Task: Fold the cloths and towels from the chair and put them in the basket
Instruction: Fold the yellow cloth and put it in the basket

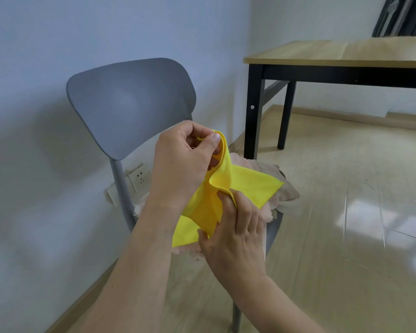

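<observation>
Holding a yellow cloth (228, 186) above the seat of a grey chair (130, 102), both bare hands work close together in the middle of the view. The left hand (183, 159) is closed around the upper edge of the cloth: its thumb presses the hem against the curled fingers, so that the stitched border bends over the top of the hand. The right hand (235, 234) is lower and nearer to the camera; its thumb and fingers pinch a fold of the same cloth, at a lower part of the same border. Between the two hands the cloth hangs in soft creases, and one free corner points to the right, past the seat edge.

Under the yellow cloth, pale pink towels (274, 186) lie crumpled on the seat. Their rough edges stick out over the right side and the front side of the seat.

The chair stands close to a white wall, where a socket (139, 176) sits low behind the chair leg. To the right, a wooden table (334, 54) with black legs stands near the chair, with a strip of floor between them. Further right and in front, the light wood floor (346, 212) is wide and open, with bright reflections on it.
</observation>
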The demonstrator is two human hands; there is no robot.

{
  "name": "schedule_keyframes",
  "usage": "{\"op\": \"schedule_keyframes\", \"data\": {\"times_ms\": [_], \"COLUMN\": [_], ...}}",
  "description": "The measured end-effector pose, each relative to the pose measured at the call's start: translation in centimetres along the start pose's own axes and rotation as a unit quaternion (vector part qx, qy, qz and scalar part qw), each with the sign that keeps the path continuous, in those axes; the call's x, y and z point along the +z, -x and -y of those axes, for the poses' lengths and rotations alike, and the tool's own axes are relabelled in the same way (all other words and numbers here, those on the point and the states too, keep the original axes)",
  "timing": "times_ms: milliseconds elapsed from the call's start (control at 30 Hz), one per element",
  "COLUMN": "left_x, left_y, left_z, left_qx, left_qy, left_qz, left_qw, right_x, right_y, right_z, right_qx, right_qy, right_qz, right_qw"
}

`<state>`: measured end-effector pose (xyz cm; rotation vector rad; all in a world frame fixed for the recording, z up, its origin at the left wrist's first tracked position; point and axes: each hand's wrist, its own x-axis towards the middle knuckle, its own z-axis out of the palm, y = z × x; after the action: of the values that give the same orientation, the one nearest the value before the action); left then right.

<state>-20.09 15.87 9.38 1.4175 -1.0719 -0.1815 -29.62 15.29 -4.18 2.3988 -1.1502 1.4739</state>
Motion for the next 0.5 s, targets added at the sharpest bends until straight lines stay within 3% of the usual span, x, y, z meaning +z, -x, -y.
{"op": "schedule_keyframes", "data": {"times_ms": [100,233,500], "left_x": [-0.2,-0.8,-3.0], "left_y": [0.2,0.6,0.7], "left_z": [-0.3,-0.6,-0.6], "left_qx": [-0.033,-0.032,0.051], "left_qy": [0.066,0.070,-0.109], "left_qz": [0.019,0.018,-0.015], "left_qw": [0.997,0.997,0.993], "right_x": [0.1,-0.9,-4.4], "right_y": [-0.5,-1.4,-3.7], "right_z": [-0.1,0.0,-2.0], "right_qx": [0.027,0.061,0.142], "right_qy": [-0.005,-0.049,-0.212], "right_qz": [-0.003,0.008,-0.029], "right_qw": [1.000,0.997,0.966]}}
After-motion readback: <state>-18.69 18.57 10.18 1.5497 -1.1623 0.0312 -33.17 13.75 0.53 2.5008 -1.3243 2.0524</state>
